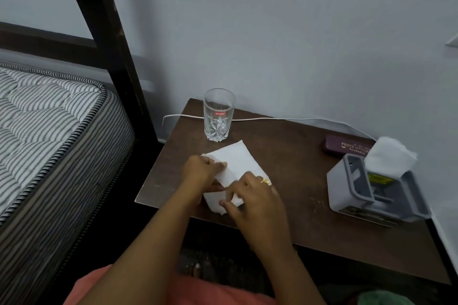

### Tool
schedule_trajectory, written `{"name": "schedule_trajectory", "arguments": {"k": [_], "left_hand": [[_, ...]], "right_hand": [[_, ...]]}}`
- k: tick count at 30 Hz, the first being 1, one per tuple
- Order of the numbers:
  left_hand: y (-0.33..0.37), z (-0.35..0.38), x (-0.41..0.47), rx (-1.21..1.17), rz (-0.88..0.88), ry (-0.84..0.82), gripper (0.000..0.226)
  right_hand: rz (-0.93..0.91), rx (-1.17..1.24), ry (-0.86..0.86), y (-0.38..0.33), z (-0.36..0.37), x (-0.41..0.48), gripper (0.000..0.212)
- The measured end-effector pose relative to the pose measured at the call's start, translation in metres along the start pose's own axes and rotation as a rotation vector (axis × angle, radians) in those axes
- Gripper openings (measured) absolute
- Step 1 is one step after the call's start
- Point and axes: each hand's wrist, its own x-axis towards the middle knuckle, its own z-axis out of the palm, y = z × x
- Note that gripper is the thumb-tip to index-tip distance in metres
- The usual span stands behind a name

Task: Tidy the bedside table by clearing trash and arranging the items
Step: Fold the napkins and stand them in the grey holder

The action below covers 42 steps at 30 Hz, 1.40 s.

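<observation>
A white tissue lies partly folded on the dark wooden bedside table, near its left front. My left hand pinches the tissue's left edge between thumb and fingers. My right hand, wearing a gold ring, has curled fingers pinching the tissue's lower part. An empty clear glass stands upright behind the tissue at the back left. A grey tissue box with a white tissue sticking out of its top sits at the right. A maroon spectacle case lies behind that box.
A white cable runs along the table's back edge by the wall. A dark bedpost and a striped mattress stand close on the left. Dark floor shows below the table's front edge.
</observation>
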Motion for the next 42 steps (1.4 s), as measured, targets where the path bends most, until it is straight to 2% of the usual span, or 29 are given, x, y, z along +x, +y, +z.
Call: {"name": "schedule_trajectory", "arguments": {"k": [1, 4, 6, 11, 16, 19, 22, 26, 29, 31, 35, 37, 39, 42], "left_hand": [[0.000, 0.000, 0.000, -0.003, -0.013, -0.004, 0.018], [0.001, -0.002, 0.003, -0.025, -0.039, -0.010, 0.018], [0.001, -0.004, 0.003, -0.031, -0.044, -0.017, 0.019], [0.003, -0.011, 0.000, -0.053, -0.068, -0.047, 0.012], [0.006, -0.015, -0.002, -0.024, -0.055, -0.058, 0.010], [0.007, -0.014, -0.001, 0.001, -0.059, -0.055, 0.017], [0.006, -0.014, -0.001, 0.056, -0.037, -0.021, 0.017], [0.004, -0.016, 0.002, 0.096, -0.025, 0.002, 0.022], [0.004, -0.019, 0.002, 0.085, -0.015, 0.028, 0.032], [0.005, -0.020, -0.002, 0.093, -0.036, 0.045, 0.048], [0.008, -0.017, -0.013, 0.145, -0.235, -0.178, 0.091], [0.008, -0.015, -0.012, 0.093, -0.270, -0.242, 0.100], [0.007, -0.014, -0.011, 0.034, -0.285, -0.260, 0.092], [0.001, -0.012, -0.009, -0.051, -0.251, -0.231, 0.059]], "right_hand": [[-0.034, -0.037, -0.045, 0.000, 0.001, -0.001, 0.013], [-0.063, -0.051, -0.194, -0.003, 0.009, -0.005, 0.023], [-0.067, -0.061, -0.214, -0.007, 0.013, -0.005, 0.025], [-0.029, -0.101, -0.144, -0.007, 0.018, -0.004, 0.020], [0.099, -0.019, -0.125, -0.002, 0.018, -0.003, 0.018], [0.152, 0.102, -0.016, 0.003, 0.016, -0.001, 0.010], [0.119, 0.131, 0.119, 0.007, 0.016, 0.003, 0.004], [0.132, 0.255, 0.184, 0.010, 0.018, 0.006, 0.007], [0.218, 0.346, 0.197, 0.011, 0.020, 0.008, 0.008], [0.265, 0.391, 0.211, 0.011, 0.020, 0.009, 0.008], [0.259, 0.387, 0.240, 0.010, 0.018, 0.011, 0.007], [0.227, 0.374, 0.233, 0.011, 0.016, 0.011, 0.007], [0.178, 0.345, 0.207, 0.011, 0.013, 0.011, 0.007], [0.084, 0.194, 0.142, 0.011, 0.008, 0.008, 0.009]]}}
